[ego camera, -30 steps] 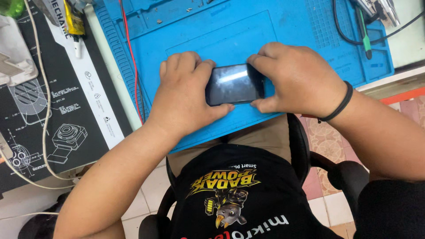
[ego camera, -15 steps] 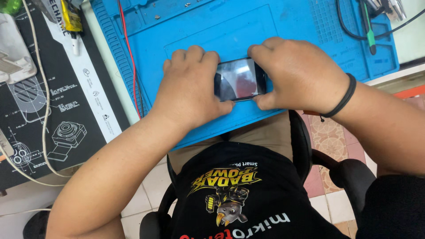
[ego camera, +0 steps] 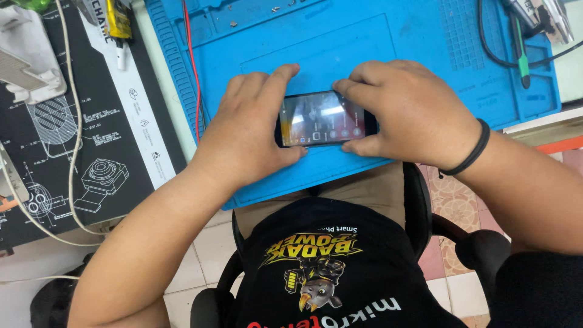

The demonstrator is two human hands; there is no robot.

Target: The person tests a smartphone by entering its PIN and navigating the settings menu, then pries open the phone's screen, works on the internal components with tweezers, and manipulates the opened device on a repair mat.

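Observation:
A small black phone (ego camera: 322, 118) with a lit screen lies sideways on the blue work mat (ego camera: 364, 42), near its front edge. My left hand (ego camera: 246, 133) grips the phone's left end, fingers over the top and thumb below. My right hand (ego camera: 410, 112) holds the right end, fingertips on the upper edge and the thumb along the bottom. A black band circles my right wrist (ego camera: 470, 152).
A black printed mat (ego camera: 91, 121) lies left of the blue one, crossed by a white cable (ego camera: 67, 121). A red wire (ego camera: 193, 67) runs down the blue mat's left side. A white device (ego camera: 27, 58) sits far left; tools and a black cable (ego camera: 522, 48) lie at the upper right.
The phone's screen now shows an image with icons instead of a pale glare. My hands have spread slightly apart, uncovering more of the screen.

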